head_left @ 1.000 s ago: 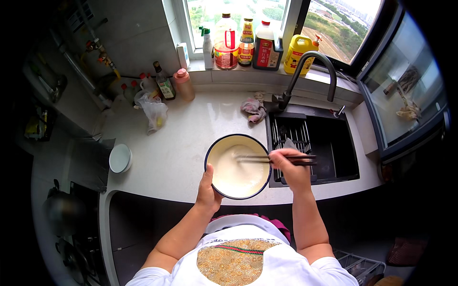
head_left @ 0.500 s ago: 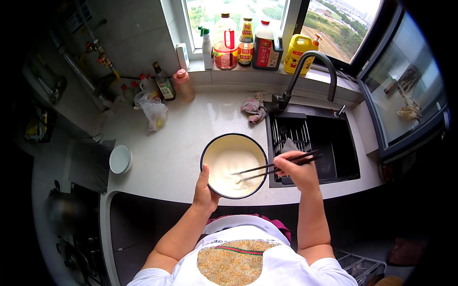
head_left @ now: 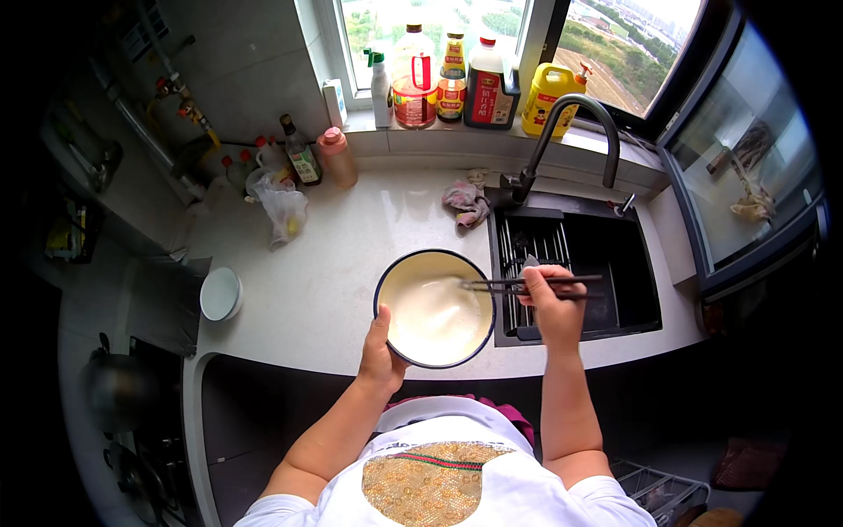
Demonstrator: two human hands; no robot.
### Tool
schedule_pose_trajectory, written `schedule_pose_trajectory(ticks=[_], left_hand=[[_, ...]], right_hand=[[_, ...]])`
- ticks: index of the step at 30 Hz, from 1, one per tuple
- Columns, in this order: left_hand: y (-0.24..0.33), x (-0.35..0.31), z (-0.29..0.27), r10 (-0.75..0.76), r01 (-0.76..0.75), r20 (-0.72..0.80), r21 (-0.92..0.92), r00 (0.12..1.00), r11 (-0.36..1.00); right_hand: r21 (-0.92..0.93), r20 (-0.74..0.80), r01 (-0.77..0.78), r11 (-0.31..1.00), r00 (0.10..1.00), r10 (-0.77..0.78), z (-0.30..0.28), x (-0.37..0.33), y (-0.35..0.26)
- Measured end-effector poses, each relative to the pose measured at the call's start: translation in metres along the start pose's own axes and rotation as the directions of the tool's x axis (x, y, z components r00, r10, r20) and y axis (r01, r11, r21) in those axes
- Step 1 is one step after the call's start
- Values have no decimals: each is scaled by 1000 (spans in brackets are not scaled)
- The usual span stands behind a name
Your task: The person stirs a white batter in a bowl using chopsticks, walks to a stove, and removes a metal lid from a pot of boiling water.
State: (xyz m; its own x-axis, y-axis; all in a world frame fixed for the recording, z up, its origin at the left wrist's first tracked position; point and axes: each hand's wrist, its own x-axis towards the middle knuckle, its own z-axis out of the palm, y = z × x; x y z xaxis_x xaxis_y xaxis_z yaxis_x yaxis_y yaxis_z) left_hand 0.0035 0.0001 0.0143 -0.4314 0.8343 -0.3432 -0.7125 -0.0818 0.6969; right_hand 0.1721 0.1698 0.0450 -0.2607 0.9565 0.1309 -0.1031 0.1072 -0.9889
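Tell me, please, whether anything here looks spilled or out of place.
Only the pinkish-grey cloth stands out: it lies on the counter beside the sink, crumpled rather than folded. I see no spill around the bowl in the left hand.

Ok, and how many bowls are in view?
2: a dark-rimmed bowl held in the left hand, and a smaller white bowl on the left part of the counter. More could be hidden in the picture's dark edges.

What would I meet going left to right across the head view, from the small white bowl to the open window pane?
Small bowl → plastic bag → pink-capped bottle → large bowl → right hand → window pane.
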Motion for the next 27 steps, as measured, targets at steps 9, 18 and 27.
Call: schedule_pose_trajectory(ticks=[9, 18, 27], left_hand=[[2, 4, -7, -3, 3, -7, -7, 1000, 1000], [1, 2, -1, -16, 17, -55, 11, 998, 1000], [-2, 4, -3, -13, 12, -16, -10, 1000, 1000]], right_hand=[[-71, 52, -133, 989, 989, 136, -9, 3, -9], [-60, 244, -285, 957, 925, 291, -5, -3, -15], [27, 289, -309, 951, 913, 288, 6, -13, -6]])
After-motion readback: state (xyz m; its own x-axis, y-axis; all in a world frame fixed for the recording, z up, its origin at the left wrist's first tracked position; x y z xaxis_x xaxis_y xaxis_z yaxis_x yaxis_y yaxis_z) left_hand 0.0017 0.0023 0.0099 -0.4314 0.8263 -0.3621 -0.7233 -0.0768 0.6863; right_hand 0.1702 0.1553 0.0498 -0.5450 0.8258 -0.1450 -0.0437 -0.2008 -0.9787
